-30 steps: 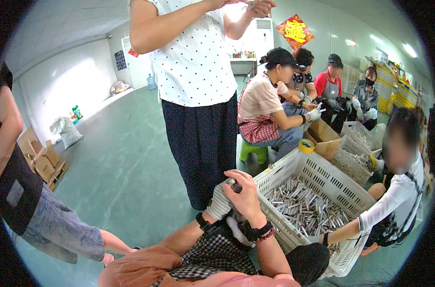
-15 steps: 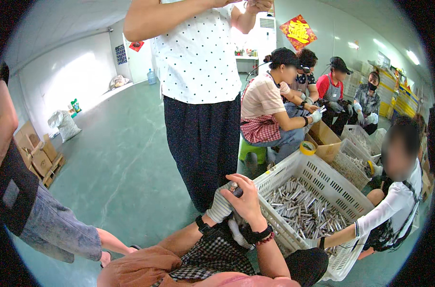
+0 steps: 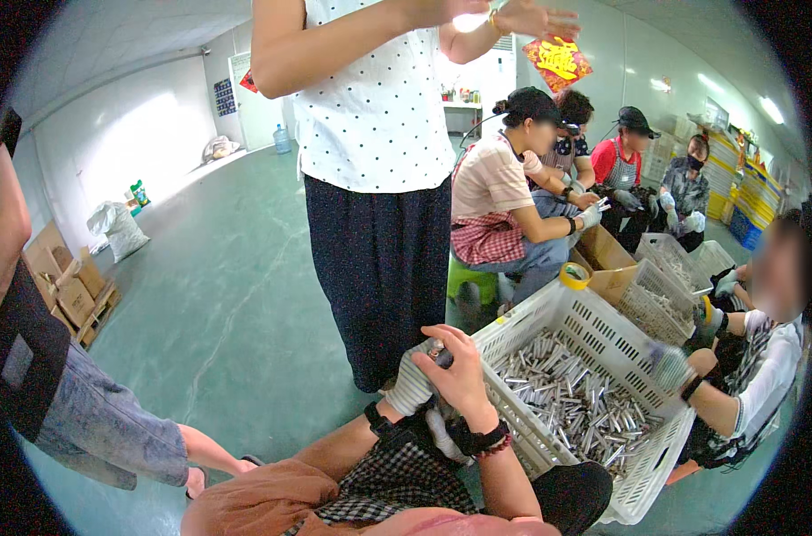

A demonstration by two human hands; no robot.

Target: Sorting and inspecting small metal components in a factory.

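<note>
My left hand (image 3: 410,386) wears a pale striped knit glove and is raised over my lap, its fingers curled. Bare, my right hand (image 3: 460,380) meets it from the right, fingers bent over the gloved fingers. A small shiny tip shows between the two hands; I cannot make out what it belongs to. Below my right wrist a pale knit glove (image 3: 446,434) lies against my dark checked apron (image 3: 392,478). Beside my right forearm stands a white slotted plastic crate (image 3: 516,413) holding many short silvery metal tubes (image 3: 571,393).
A yellow tape roll (image 3: 575,275) sits on the crate's far corner. Across the crate a co-worker's gloved hand (image 3: 672,368) is over its right rim. A person in dark trousers (image 3: 379,277) stands close in front. More seated workers, a cardboard box (image 3: 610,268) and crates are behind.
The co-worker on the right has leaned back and drawn an arm out of the crate. The standing person's hands have spread apart. My hands look unmoved.
</note>
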